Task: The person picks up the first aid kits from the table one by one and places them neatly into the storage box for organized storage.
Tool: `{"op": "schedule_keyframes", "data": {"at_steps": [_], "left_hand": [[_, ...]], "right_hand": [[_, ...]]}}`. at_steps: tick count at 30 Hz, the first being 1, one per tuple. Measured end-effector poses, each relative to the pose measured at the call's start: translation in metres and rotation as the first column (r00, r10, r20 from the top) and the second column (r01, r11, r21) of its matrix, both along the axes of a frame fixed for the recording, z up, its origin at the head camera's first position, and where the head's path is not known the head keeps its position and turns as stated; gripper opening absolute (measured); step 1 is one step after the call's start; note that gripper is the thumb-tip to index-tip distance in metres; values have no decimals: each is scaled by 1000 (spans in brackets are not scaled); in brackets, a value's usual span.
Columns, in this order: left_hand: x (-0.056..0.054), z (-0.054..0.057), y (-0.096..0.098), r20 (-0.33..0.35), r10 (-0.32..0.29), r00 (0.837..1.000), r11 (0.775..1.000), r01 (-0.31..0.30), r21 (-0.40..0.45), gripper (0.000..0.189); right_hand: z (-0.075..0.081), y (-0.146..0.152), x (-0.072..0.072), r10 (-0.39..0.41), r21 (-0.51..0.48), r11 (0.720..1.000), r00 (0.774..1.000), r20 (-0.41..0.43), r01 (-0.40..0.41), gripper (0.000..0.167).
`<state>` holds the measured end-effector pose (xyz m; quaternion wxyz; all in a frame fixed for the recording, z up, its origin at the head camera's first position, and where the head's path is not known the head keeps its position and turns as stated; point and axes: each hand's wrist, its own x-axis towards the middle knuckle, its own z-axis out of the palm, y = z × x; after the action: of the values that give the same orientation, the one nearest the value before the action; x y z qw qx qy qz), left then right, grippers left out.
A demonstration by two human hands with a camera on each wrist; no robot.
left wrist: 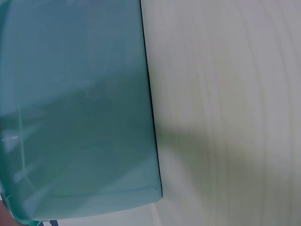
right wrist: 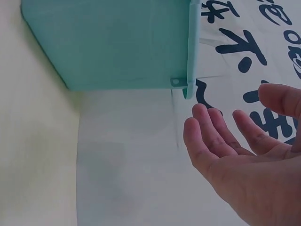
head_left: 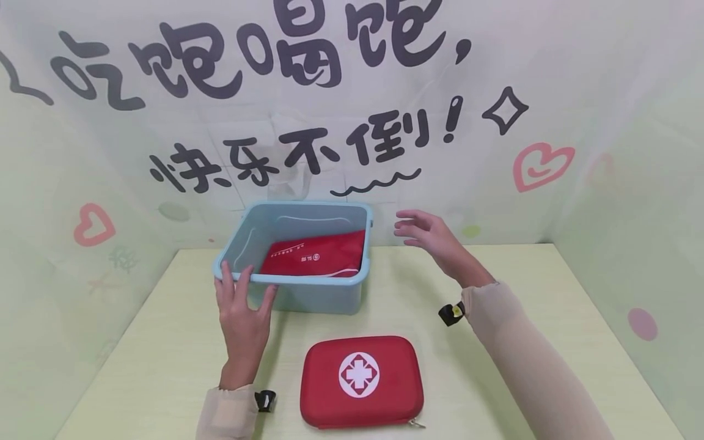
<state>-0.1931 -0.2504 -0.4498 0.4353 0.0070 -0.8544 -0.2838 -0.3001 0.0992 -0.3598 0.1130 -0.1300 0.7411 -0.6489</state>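
A light blue plastic bin (head_left: 313, 298) stands at the back of the table, a red pouch (head_left: 316, 255) with white printing lying inside. My left hand (head_left: 242, 321) is at the bin's front left corner, its fairly straight fingers reaching over the rim and the thumb near the front wall. The left wrist view is filled mostly by the bin's side (left wrist: 89, 108). Off the bin's right side, my right hand (head_left: 431, 241) hangs in the air, fingers loosely bent and holding nothing. Closer to me lies a red zippered first-aid case (head_left: 324, 391) with a white cross emblem.
The pale wood-look table (head_left: 165, 366) meets a white printed backdrop (head_left: 352, 110) right behind the bin. Similar printed sheets hang at both sides. A zipper pull (head_left: 417, 423) sticks out at the case's front right corner.
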Motion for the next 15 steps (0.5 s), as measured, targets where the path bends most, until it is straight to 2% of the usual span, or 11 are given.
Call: {"op": "schedule_keyframes", "data": {"at_steps": [7, 15], "left_hand": [[0, -1, -1, -1, -2, 1000, 1000, 2, 3, 58], [0, 0, -1, 8, -7, 1000, 1000, 7, 6, 58]], "right_hand": [[-14, 12, 19, 22, 18, 1000, 1000, 10, -22, 47], [-38, 22, 32, 43, 32, 999, 999, 11, -43, 45]]}}
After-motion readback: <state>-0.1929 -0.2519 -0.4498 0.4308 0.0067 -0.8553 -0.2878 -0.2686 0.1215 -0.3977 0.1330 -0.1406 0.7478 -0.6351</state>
